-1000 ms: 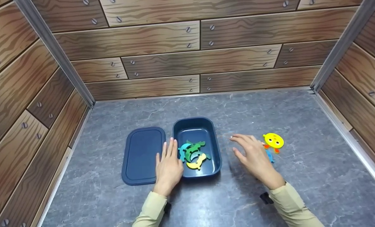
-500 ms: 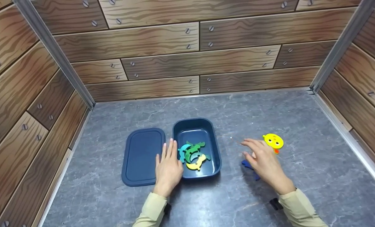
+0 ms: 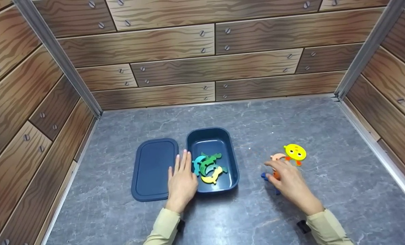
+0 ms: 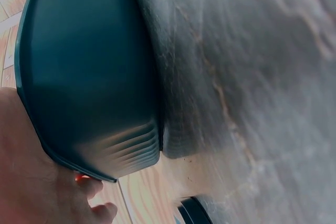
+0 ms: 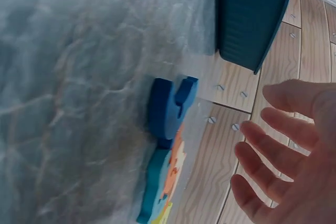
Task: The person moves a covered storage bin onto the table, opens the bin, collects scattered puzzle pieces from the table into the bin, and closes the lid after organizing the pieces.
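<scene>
My left hand lies along the left rim of a dark blue box, fingers straight. Inside the box are several crescent-shaped animal pieces, among them a green one and a pale yellow one. Above loose pieces on the right hovers my right hand, fingers loosely bent and holding nothing. Below and around it are a dark blue crescent piece, an orange piece, a peach crescent and a teal piece. Behind them sits a yellow round piece with a face.
A dark blue lid lies flat left of the box, partly under the left hand. The grey marbled tabletop is bounded by wood-patterned walls at the back and sides.
The right hand has shifted right and toward the body, away from the box. The dark blue, orange and peach pieces have come into sight. The left hand stays put.
</scene>
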Demonstrator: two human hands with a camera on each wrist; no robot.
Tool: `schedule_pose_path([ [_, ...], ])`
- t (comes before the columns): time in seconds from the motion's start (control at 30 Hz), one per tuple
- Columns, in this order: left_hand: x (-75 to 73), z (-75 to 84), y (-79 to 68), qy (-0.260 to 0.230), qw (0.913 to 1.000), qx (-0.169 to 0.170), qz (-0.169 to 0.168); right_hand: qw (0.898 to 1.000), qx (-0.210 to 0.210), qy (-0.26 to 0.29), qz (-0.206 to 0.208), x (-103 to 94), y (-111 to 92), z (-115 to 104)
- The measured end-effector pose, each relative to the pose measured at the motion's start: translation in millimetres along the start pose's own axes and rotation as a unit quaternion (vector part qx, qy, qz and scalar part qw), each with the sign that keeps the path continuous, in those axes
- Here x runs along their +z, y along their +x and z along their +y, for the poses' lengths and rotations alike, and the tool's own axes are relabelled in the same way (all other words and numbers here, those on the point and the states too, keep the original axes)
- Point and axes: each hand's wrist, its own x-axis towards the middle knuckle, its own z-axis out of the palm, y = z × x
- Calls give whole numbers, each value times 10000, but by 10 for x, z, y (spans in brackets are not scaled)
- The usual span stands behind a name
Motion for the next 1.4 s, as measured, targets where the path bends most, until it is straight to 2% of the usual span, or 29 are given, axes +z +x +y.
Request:
schedule_pose_path([
  [0.27,-8,-1,-12,-59,10000,-31,-30,9957,361,-28,-857,43,-53,56],
  [0.53,7,-4,-26,-61,10000,-35,-41,9915,410,-224,-1214,116,-70,52],
  [0.73,19,-10,-25,-77,10000,-32,5,9919,410,-507,-1086,169,-58,47],
  [0.93,17,-1,-22,-105,9999,9,59,9926,556,-443,-989,191,-19,50],
  [1.13,11,-3,-17,-131,9999,-13,106,9967,267,-496,-592,221,-4,59],
  [1.4,-1,-4,-11,-141,9999,-6,86,9973,166,-535,-469,226,4,36],
])
